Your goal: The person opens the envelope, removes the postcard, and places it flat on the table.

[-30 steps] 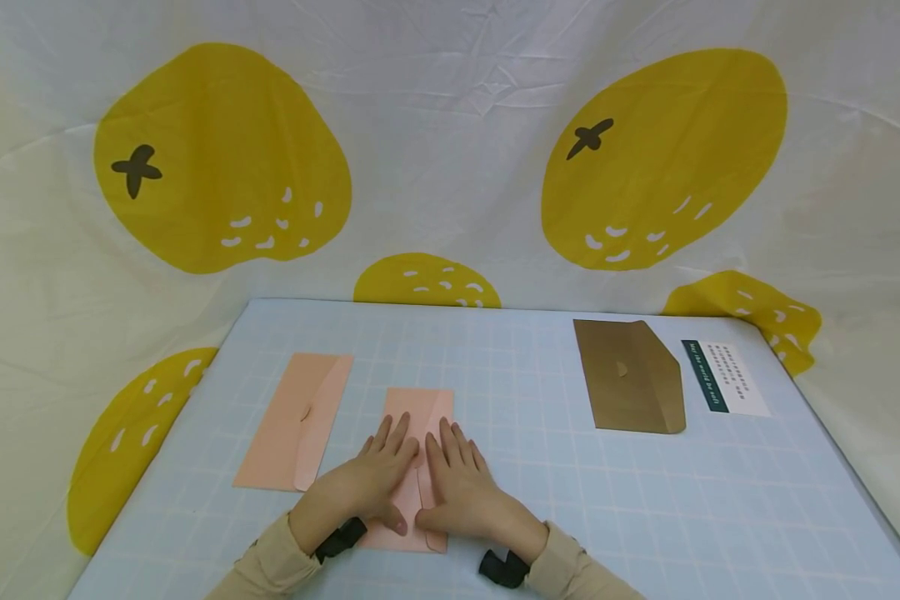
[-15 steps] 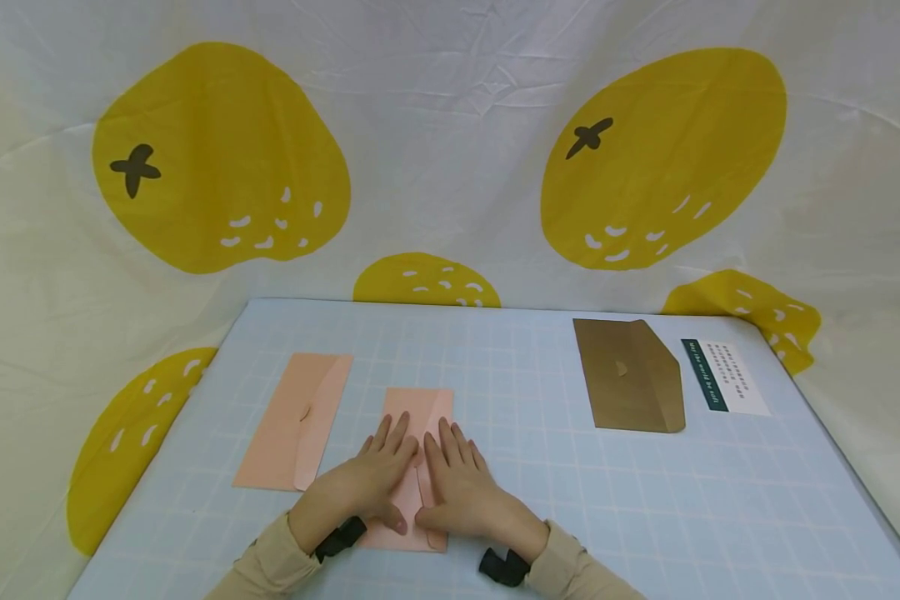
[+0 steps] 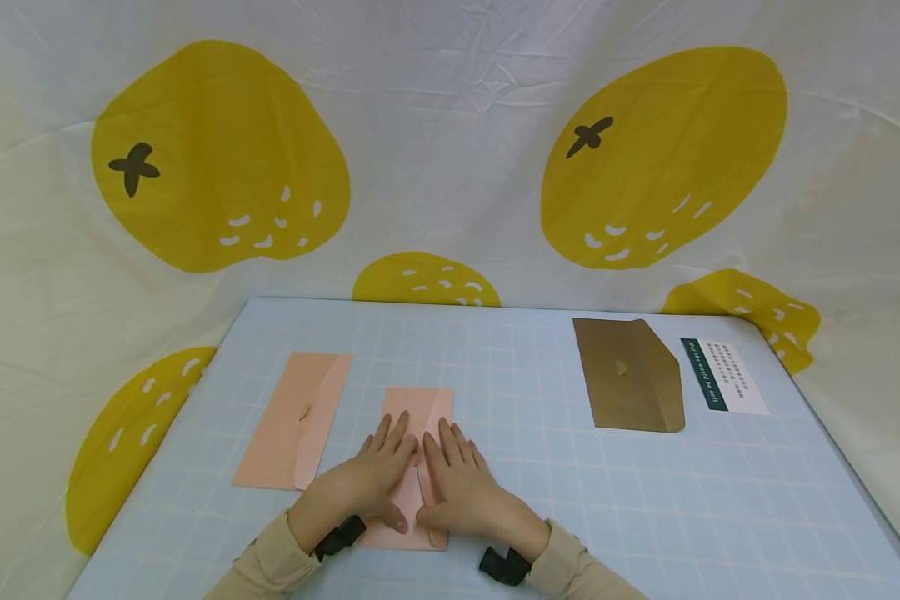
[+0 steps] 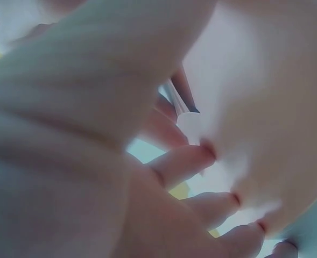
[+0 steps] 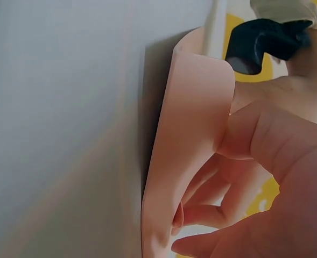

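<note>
A pink envelope [image 3: 414,403] lies lengthwise on the table in front of the person, its flap folded over along the right side. On its left part rests the left hand [image 3: 375,473], fingers extended and pointing away. The right hand [image 3: 461,492] presses on the flap side, thumb spread toward the middle. Between the two hands, part of the flap's edge and tab shows; the rest is covered by them. In the right wrist view, the flap's rounded end [image 5: 198,107] stands slightly raised, with the thumb touching it. The left wrist view shows several fingertips [image 4: 201,156] against the envelope's pale surface.
A second pink envelope [image 3: 288,425] lies to the left. At the back right are a brown envelope [image 3: 630,392] and a green and white printed card [image 3: 731,379]. The gridded light blue table [image 3: 525,367] meets a white curtain [image 3: 450,167] with yellow fruit shapes.
</note>
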`<state>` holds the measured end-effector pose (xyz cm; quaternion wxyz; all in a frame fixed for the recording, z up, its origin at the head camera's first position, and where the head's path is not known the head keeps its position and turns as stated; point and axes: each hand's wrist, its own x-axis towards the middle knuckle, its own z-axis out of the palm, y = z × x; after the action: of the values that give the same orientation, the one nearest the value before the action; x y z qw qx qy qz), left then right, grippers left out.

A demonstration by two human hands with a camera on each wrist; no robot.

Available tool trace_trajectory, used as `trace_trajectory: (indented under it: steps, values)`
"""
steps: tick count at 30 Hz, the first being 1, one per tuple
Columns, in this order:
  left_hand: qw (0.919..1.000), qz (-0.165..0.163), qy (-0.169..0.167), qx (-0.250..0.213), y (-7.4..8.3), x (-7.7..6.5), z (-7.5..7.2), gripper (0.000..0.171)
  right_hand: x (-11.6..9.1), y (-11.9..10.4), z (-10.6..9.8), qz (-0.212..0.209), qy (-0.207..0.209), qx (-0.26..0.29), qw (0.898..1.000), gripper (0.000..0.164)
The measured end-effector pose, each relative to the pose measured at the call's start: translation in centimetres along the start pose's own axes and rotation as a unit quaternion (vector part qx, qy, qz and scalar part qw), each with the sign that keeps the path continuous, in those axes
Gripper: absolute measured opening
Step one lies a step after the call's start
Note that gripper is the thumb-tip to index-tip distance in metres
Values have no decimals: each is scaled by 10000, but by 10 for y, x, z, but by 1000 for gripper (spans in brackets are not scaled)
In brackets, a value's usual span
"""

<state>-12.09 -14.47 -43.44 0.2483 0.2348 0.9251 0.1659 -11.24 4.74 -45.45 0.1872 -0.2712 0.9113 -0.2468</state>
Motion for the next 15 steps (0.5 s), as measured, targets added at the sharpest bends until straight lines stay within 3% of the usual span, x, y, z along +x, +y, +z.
trace_trajectory:
  steps: [15]
  values:
    - [10000, 33, 10, -32, -1, 0, 0, 116, -3, -1, -2, 27, -60, 85, 9999, 98]
